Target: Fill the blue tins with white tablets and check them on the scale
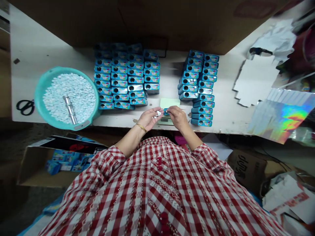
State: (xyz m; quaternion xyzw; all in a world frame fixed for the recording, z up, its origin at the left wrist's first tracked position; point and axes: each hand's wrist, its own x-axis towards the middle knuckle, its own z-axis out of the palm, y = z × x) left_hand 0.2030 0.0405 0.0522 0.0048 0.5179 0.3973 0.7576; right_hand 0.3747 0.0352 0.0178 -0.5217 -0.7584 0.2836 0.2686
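My left hand (148, 118) is palm up, its fingers curled around several small white candies (157, 114). Beside its fingertips, a small blue tin (165, 112) stands on a pale green scale (169, 103). The thumb and fingers of my right hand (177, 117) are pinched together at the top of this tin, with a bit of white candy at their tips. Most of the tin is hidden behind both hands. To the left, a turquoise basin (39, 95) is full of white candies, and a shiny metal scoop (70, 109) lies on them.
Rows of blue tins with round openings stand left (119, 85) and right (201, 88) of the scale. Black scissors (26, 107) lie by the basin. A large cardboard box (147, 23) borders the back. White card (256, 78) and holographic sheets (283, 114) are at right.
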